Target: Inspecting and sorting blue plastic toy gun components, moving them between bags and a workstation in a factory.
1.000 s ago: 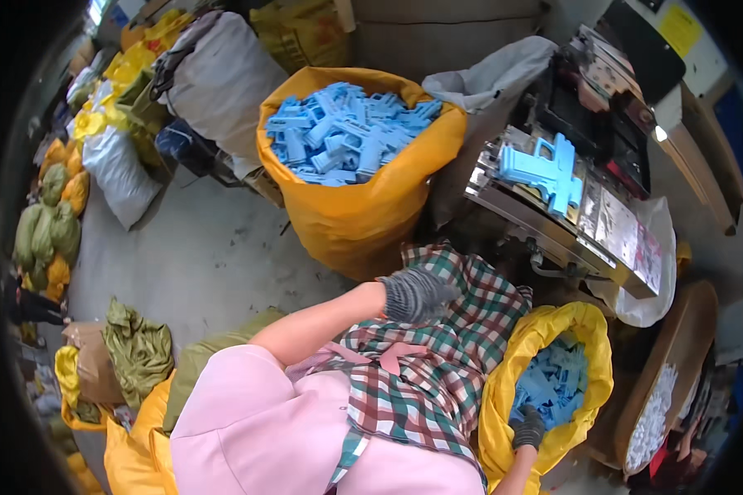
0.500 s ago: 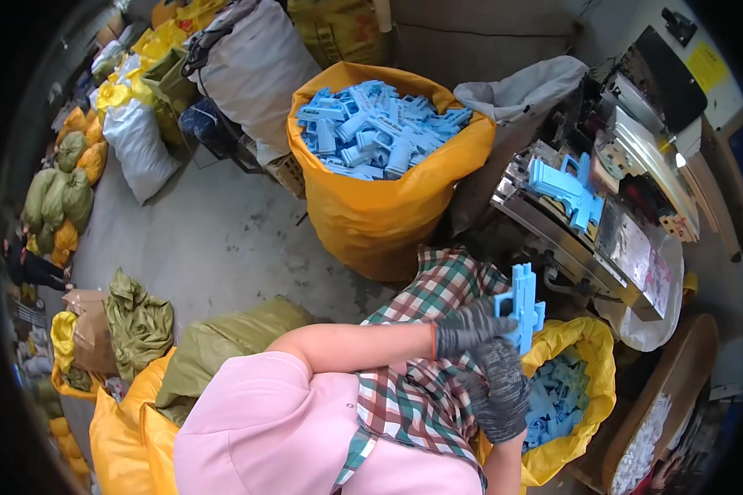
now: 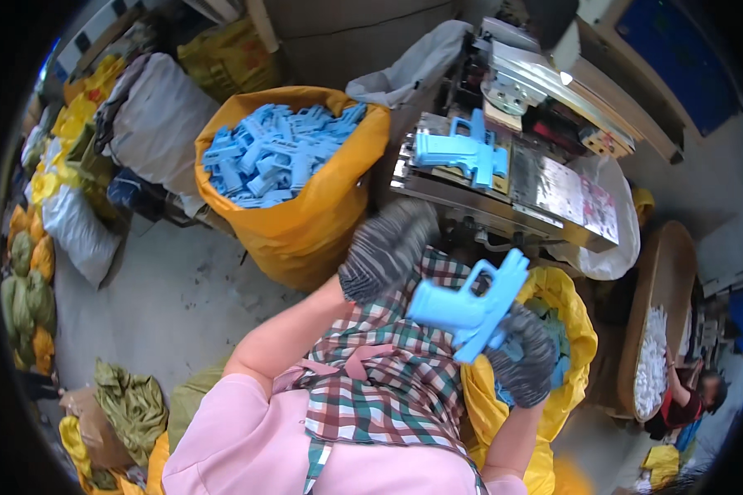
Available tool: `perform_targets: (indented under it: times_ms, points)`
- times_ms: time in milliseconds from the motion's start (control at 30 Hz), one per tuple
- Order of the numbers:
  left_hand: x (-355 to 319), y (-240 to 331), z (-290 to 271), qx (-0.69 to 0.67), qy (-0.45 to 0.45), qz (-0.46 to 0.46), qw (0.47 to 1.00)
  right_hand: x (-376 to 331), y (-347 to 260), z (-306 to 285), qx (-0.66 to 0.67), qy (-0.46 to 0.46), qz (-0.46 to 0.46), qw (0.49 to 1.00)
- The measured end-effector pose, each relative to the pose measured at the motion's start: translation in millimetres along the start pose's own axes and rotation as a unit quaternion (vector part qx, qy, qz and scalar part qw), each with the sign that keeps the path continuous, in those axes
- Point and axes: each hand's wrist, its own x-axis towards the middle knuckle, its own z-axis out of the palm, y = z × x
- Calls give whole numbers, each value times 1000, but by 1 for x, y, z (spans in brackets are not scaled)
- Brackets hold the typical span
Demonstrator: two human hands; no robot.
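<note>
My right hand (image 3: 524, 355), in a dark grey knit glove, is closed on a light blue plastic toy pistol (image 3: 458, 309) in front of my apron. Its outline is doubled in places, and I cannot tell if it is one piece or two together. My left hand (image 3: 388, 252), gloved the same way, is raised between the large orange bag and the machine; motion smears its fingers. Another blue toy pistol (image 3: 462, 153) lies on the metal bed of the machine (image 3: 565, 194), beyond both hands.
Beyond my left hand stands an orange bag (image 3: 305, 239) heaped with blue toy pistols. A yellow bag (image 3: 574, 330) holding blue pieces is by my right hand. At right are a brown trough (image 3: 664, 272) with white pieces and another person (image 3: 685, 400). Sacks line the left.
My hands have parted: the left has come off the toy pistol and swung up toward the machine. The right keeps the toy pistol, now turned and lower. The view has shifted right.
</note>
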Motion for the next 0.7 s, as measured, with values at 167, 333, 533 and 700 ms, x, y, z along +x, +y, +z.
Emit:
perform_targets:
  times_ms: [167,333,533,700]
  points:
    - [91,21,-10,407,12,167,898,5,4,-14,-15,47,60,997]
    - [136,57,0,590,-236,35,772,22,20,-5,75,107,76,989]
    - [76,13,-24,571,-72,195,794,97,33,-9,18,83,3,996]
    - [44,-27,-129,638,119,89,756,188,38,5,-77,-11,-136,988]
